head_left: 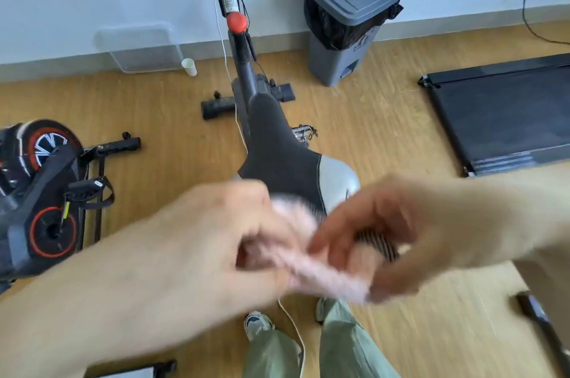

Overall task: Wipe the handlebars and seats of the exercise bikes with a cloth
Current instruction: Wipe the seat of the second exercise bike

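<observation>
Wooden floor (385, 131) all round; lower centre, I see left hand (222, 232) and right hand (388, 232) both curled on a blurred pink cloth (327, 277), just below the seat (277, 155).

A wood-plank floor (385, 131) carries an exercise bike (246, 75) in the middle on black stabiliser feet. A second exercise bike (46, 192) with red-ringed wheels stands at the left. A grey pedal bin (345, 47) and a paper cup (189, 67) stand by the wall, with a black treadmill (505, 118) at the right. A white cable (293, 325) trails between the person's shoes (256, 323).
</observation>
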